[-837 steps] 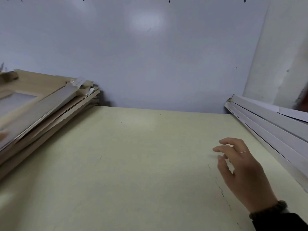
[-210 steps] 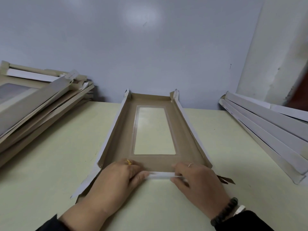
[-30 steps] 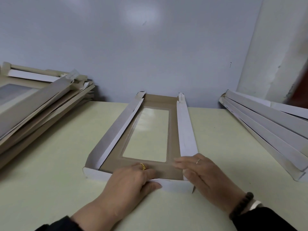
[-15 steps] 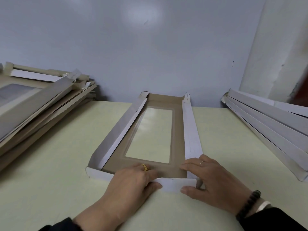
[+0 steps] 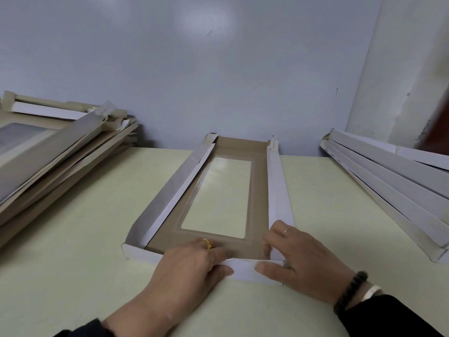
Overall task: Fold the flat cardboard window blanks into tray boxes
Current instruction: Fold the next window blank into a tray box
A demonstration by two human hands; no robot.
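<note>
Tray box mid-worktop: left hand presses its near wall with fingers over the rim, right hand pinches the near-right corner; locking that corner likely comes next

Soft, even light with a pale glare patch on the wall above, faint shadows where the wall meets the counter, wide-angle bending at the edges, and slightly soft focus throughout.
</note>
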